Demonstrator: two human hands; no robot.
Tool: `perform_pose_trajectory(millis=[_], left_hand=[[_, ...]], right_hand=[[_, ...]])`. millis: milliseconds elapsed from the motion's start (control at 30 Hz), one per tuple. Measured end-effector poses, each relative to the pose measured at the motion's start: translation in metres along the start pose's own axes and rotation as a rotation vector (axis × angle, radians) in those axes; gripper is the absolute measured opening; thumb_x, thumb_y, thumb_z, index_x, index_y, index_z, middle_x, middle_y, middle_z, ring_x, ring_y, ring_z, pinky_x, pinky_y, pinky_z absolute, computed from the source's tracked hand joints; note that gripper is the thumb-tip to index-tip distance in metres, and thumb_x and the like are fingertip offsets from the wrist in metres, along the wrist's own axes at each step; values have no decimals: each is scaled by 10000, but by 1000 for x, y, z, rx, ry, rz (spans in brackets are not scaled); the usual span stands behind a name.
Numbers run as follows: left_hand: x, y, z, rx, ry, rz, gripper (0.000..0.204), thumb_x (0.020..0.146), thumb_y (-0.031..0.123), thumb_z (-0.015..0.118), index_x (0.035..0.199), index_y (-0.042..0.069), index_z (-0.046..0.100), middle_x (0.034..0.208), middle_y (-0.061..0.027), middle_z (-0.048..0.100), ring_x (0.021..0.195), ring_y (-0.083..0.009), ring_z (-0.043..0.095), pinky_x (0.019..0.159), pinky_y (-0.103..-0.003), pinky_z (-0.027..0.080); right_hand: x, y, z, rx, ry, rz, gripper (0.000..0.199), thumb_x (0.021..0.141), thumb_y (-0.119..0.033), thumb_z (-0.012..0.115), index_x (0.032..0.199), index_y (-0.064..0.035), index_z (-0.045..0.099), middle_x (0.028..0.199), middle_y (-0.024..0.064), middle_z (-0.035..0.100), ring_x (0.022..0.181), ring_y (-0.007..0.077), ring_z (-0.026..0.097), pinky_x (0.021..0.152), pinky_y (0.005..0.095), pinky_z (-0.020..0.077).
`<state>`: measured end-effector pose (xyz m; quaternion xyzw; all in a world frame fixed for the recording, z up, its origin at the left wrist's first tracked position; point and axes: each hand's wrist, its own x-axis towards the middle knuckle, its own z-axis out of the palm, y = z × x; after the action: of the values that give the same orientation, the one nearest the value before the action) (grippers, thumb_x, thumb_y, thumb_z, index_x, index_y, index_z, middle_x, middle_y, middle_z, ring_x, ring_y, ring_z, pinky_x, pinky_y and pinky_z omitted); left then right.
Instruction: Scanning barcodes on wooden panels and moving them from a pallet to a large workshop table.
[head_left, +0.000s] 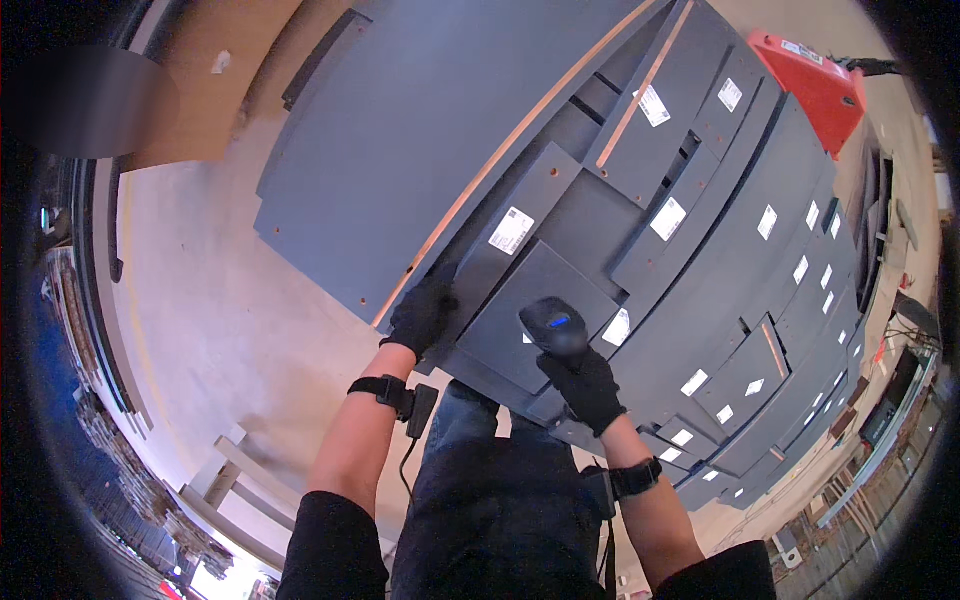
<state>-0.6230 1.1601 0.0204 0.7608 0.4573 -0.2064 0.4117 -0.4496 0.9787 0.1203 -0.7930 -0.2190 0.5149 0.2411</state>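
In my right hand (585, 392), in a black glove, is a dark handheld barcode scanner (545, 318) with a small blue lit strip; my fingers are closed round its handle. The scanner is over a small dark grey panel (515, 345), beside a white label (617, 327). My left hand (425, 315), also in a black glove, is at the near end of a large dark grey panel (400, 150), by its orange-brown edge strip (500, 150). Its fingers blend into the dark boards, so their grip is unclear.
Dark grey panels of several sizes lie stacked and overlapping, many with white labels (668, 218). A red object (815, 90) stands beyond the stack at far right. Brown board (215, 80) is at far left. A pale frame (235, 480) stands on the floor at lower left.
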Motion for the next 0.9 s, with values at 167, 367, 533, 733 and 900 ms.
perform_pose_trajectory(millis=[167, 367, 533, 733, 900], left_hand=[[-4, -11, 19, -114, 273, 141, 294, 788, 165, 486, 1062, 68, 533, 1086, -154, 517, 994, -309, 492, 860, -386, 383], [1, 11, 0, 264, 612, 298, 226, 769, 145, 493, 947, 30, 574, 954, -183, 558, 907, -327, 516, 822, -404, 383], [14, -4, -18, 327, 624, 225, 165, 753, 168, 497, 800, 25, 563, 823, -165, 559, 809, -341, 519, 734, -442, 394], [32, 14, -13, 308, 402, 8, 267, 698, 203, 578, 915, 69, 500, 975, -138, 504, 919, -323, 471, 772, -442, 381], [78, 35, -5, 335, 581, 124, 284, 719, 237, 539, 946, 68, 519, 962, -122, 515, 901, -311, 482, 769, -439, 386]], right_hand=[[42, -28, -2, -4, -12, -2, 431, 721, -433, 582, 907, -44, 577, 866, 196, 592, 797, 363, 560, 685, 410, 444], [74, -58, -21, -55, 71, -64, 379, 725, -374, 609, 875, -27, 582, 718, 117, 600, 658, 196, 574, 606, 326, 431], [79, -71, -24, -74, 51, -93, 387, 750, -391, 555, 904, -38, 586, 884, 190, 591, 840, 343, 556, 716, 391, 441], [79, -77, -27, -78, 55, -68, 377, 756, -383, 550, 920, -46, 587, 891, 188, 592, 844, 341, 558, 721, 390, 440], [65, -77, -29, -88, 63, -120, 370, 765, -390, 543, 903, -51, 593, 883, 192, 590, 839, 344, 556, 712, 397, 439]])
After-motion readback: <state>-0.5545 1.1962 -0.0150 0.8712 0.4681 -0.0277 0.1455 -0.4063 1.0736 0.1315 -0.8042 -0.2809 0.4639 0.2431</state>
